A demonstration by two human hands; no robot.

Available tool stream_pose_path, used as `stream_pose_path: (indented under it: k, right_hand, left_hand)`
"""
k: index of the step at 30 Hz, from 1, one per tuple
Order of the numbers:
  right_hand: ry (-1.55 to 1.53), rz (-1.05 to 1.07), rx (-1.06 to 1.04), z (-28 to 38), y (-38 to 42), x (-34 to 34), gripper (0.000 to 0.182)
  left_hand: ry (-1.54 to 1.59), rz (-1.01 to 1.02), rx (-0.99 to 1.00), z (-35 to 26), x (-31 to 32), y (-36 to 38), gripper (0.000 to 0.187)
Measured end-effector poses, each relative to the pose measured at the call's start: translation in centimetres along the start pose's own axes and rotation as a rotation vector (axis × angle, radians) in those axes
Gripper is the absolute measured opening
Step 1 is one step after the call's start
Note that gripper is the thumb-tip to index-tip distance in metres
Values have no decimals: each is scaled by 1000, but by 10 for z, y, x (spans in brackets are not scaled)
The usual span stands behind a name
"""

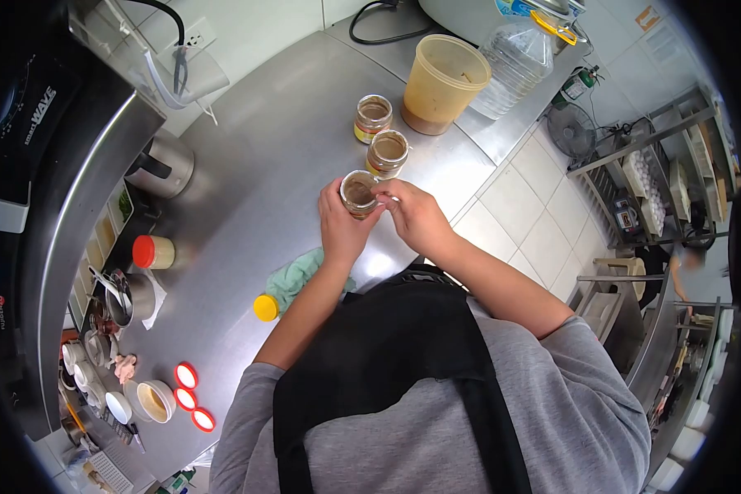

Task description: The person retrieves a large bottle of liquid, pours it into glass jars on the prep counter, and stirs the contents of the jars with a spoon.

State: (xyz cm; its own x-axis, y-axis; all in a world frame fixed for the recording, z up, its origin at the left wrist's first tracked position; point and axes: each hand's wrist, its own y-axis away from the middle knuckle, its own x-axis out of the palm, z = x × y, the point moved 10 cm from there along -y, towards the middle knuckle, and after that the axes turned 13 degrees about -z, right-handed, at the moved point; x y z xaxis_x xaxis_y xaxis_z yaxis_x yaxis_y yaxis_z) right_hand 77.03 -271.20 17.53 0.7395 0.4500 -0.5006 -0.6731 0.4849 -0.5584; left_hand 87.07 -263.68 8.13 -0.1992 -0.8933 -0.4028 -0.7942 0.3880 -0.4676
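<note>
My left hand [342, 229] is wrapped round an open glass jar [358, 191] with brown residue inside, held upright over the steel counter. At that jar's rim, on its right side, the fingers of my right hand [418, 216] are pinched together; what lies between them, if anything, is too small to make out. Just beyond stands a second open jar [387, 156] with brown contents and a yellowish label. A third, similar jar [374, 117] is behind it.
A tall cloudy plastic tub [443, 86] and a large clear bottle [510, 66] stand at the back. Near my left forearm lie a green cloth [295, 276] and a yellow lid [266, 308]. Red-rimmed lids [186, 399], a red-capped jar [155, 252] and bowls sit leftward. A person [682, 267] is far right.
</note>
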Motion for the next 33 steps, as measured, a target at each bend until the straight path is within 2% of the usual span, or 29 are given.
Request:
stream_pose_path:
  k: [2,3,5,11,13,15,19,23,29,31,32,33]
  right_hand:
    - [52,24,138,-13,1,-3,13]
    - [54,29,136,-12,1,-3,13]
    - [-21,47,283,-23,7,-3,10]
    - [-160,-22,348,-18,10,-22,14]
    - [-147,-19,337,-11,10,-31,15]
    - [-153,-88,186,4,8,-43,13]
    - [-121,-84,36,14,12,-45,17]
    - [-96,-92,-18,13,18,-43,18]
    - [-197,-119,158,-7,29,-42,15]
    - [-335,-138,328,-23,33,-37,16]
    - [-337,-139,329,-25,34,-36,16]
    - [-496,-183,460,-37,37,-34,17]
  left_hand:
    - [-1,-5,-3,0,-1,-1,81]
    - [-2,-3,-4,0,-1,0,82]
    - [-3,-5,-9,0,0,0,82]
    - [-2,-1,-20,-1,-3,-1,81]
    - [8,6,-30,-1,-2,-1,82]
    - [18,5,-40,0,-3,-1,85]
    - [28,-5,-41,3,-3,0,89]
    - [44,-15,-72,7,-3,1,90]
    - [64,-22,-71,9,-3,2,88]
    - [58,-37,-65,8,-6,0,88]
    - [48,-43,-63,7,-7,0,87]
    - [39,-51,-60,7,-8,0,86]
